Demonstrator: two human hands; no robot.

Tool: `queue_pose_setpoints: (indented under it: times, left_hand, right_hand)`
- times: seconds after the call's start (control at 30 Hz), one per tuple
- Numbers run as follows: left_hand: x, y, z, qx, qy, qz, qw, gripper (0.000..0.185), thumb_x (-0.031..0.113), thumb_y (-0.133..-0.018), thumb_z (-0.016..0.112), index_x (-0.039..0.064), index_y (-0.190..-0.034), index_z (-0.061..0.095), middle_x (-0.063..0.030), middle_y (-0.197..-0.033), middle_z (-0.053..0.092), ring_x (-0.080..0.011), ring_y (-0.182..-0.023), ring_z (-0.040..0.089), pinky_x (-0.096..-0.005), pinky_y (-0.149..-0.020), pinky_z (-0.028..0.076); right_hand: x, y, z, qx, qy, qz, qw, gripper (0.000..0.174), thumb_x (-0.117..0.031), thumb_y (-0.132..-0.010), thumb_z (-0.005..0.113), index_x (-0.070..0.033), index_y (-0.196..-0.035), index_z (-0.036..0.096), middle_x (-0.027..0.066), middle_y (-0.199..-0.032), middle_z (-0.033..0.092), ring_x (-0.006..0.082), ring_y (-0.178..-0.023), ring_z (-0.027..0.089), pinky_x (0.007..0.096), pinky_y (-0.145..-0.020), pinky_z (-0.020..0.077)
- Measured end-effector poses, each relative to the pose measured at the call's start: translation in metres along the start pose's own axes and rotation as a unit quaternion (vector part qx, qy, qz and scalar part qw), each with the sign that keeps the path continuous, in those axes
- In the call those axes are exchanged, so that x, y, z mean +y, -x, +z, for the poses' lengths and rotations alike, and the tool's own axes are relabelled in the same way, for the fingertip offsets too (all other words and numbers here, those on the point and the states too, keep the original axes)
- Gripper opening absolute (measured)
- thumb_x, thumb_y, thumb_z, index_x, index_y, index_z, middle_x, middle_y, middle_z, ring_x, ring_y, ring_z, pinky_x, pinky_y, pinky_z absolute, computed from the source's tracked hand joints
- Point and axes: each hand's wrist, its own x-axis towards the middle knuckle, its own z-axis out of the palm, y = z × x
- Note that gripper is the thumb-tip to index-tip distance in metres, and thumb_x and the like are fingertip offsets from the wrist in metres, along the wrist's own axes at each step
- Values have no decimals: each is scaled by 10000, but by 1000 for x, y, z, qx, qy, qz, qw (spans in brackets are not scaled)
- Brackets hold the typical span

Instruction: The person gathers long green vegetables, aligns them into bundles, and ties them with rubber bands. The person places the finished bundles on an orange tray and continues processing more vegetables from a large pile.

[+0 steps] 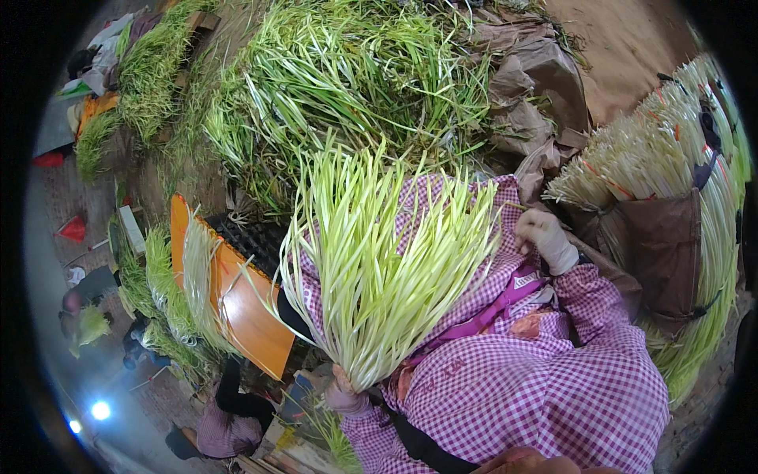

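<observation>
A fanned bunch of yellow-green garlic chives spreads upward over my lap. Around its pale, gathered lower end my left hand is closed, at the bottom centre. My right hand, in a pale glove, is bent at the right edge of the bunch, beside the checked cloth over my lap. A thin green leaf reaches toward its fingers; whether they grip it cannot be made out. Beyond my knees lies a large heap of loose green leaves.
Tied pale bundles are stacked at right beside brown sheeting. An orange board with loose stalks stands left, near a black crate. Other people are at lower left, among more green piles.
</observation>
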Motion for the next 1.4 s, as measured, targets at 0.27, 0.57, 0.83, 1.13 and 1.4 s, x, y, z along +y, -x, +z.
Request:
queue_pose_setpoints:
  times: [0.27,0.57,0.83,1.13,1.4]
  left_hand:
    - [0,-3,1,3,-6,1,1000,478,169,-854,598,37,-1289,450,-107,-711,623,-227,-538,576,-441,-909,455]
    - [3,-3,-2,10,-21,-7,1000,475,162,-854,597,36,-1287,451,-104,-697,612,-226,-530,569,-440,-906,458]
    - [3,-5,1,10,-23,-10,1000,471,155,-853,596,35,-1286,453,-100,-685,602,-225,-523,562,-440,-904,461]
    - [4,-5,1,7,-25,-11,1000,468,148,-853,595,34,-1285,454,-97,-671,591,-224,-515,555,-439,-901,464]
    - [6,-7,0,8,-28,-9,1000,465,142,-853,594,33,-1283,456,-93,-658,581,-223,-508,548,-439,-898,466]
  right_hand:
    - [-16,-30,-19,101,197,-207,953,198,-105,-818,617,-3,-987,615,32,-819,619,140,-727,564,254,-684,469]
    - [-13,-40,7,-17,350,-330,877,151,-127,-779,664,-54,-910,663,121,-733,640,239,-652,639,312,-577,501]
    - [-5,-41,-28,92,316,-86,940,103,-105,-786,638,-3,-795,646,116,-698,623,198,-610,584,293,-579,463]
    - [-34,-26,0,-73,281,-118,950,273,-147,-768,697,-50,-1019,652,91,-792,660,122,-673,608,257,-633,486]
    - [-27,-26,18,-161,291,-169,928,185,-107,-788,668,-31,-956,654,107,-826,673,179,-726,653,271,-666,505]
